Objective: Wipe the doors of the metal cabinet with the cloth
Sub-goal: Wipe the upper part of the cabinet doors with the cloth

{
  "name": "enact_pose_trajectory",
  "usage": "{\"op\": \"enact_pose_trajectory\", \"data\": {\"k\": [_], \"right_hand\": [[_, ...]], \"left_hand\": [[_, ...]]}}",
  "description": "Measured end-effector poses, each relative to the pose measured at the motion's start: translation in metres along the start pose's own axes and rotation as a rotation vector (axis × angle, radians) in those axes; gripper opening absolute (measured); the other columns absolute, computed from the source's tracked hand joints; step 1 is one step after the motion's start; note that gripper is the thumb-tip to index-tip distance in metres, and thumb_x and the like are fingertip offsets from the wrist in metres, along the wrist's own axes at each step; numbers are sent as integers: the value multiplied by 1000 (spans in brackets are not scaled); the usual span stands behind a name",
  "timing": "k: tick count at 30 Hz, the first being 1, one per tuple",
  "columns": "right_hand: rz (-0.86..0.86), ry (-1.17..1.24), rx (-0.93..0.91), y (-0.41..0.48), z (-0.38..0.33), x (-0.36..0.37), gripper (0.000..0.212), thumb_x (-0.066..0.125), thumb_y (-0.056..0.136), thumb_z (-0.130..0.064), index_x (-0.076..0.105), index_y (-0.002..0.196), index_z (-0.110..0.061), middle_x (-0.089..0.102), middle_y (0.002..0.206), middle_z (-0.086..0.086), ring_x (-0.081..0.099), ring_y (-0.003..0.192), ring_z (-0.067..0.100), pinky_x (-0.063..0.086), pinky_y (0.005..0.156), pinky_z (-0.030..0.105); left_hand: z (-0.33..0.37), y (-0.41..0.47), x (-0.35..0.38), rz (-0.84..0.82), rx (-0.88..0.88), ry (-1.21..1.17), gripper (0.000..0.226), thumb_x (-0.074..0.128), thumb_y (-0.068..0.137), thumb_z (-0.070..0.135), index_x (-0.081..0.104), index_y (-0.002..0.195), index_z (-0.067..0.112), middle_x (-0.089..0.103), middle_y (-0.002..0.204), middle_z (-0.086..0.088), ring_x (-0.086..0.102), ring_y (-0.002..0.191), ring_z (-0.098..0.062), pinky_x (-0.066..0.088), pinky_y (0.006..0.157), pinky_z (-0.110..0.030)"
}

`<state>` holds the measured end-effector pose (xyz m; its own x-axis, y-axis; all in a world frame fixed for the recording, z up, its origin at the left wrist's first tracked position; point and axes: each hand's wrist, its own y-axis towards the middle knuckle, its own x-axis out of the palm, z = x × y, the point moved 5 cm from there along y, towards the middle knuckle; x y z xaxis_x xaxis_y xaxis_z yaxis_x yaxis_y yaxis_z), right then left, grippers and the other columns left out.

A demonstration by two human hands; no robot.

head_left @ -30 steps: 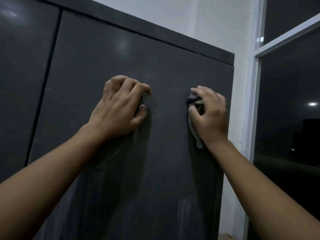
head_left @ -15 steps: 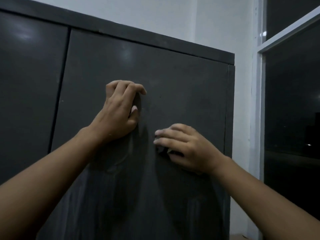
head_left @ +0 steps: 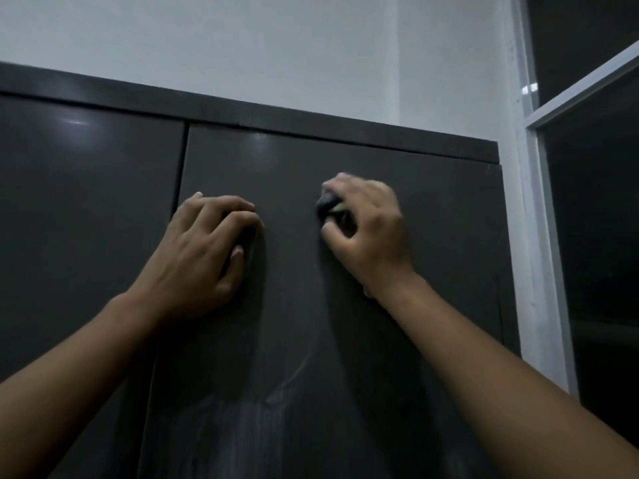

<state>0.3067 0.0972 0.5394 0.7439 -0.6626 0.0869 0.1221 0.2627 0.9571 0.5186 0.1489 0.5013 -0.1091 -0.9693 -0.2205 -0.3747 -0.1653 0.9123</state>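
A bunched cloth [head_left: 328,203] is gripped by the right hand [head_left: 366,233] against the cabinet door [head_left: 432,236], while the left hand [head_left: 204,250] is braced there with curled, empty fingers.

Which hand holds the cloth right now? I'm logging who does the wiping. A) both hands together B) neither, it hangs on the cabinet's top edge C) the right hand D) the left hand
C: the dark cloth is bunched under the right hand on the right-hand door, while the left hand rests bare on that door.
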Motion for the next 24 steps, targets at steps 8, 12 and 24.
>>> {"op": "enact_pose_trajectory", "data": {"k": [8, 12, 24], "right_hand": [[-417, 151, -477, -122, -59, 5, 24, 70, 88, -25, 76, 110, -21, 65, 131, -4, 62, 118, 17, 47, 97, 39], [-409, 118, -572, -146, -55, -13, 24, 61, 98, -30, 76, 112, -18, 66, 130, -3, 60, 119, 15, 48, 96, 35], [-100, -79, -12, -59, -66, 19, 40, 73, 73, -14, 73, 114, -13, 69, 122, 1, 59, 115, 17, 43, 103, 32]], "left_hand": [[-4, -5, 2, 77, 1, -85, 41, 45, 87, 30, 56, 124, 17, 49, 134, -6, 41, 126, -29, 16, 119, -41], [-6, -7, 1, 61, 14, -97, 42, 45, 86, 32, 56, 124, 16, 48, 133, -7, 40, 127, -28, 13, 120, -39], [-7, -8, 3, 97, 42, -129, 47, 38, 84, 30, 52, 126, 13, 50, 129, -9, 42, 122, -27, 20, 119, -45]]}}
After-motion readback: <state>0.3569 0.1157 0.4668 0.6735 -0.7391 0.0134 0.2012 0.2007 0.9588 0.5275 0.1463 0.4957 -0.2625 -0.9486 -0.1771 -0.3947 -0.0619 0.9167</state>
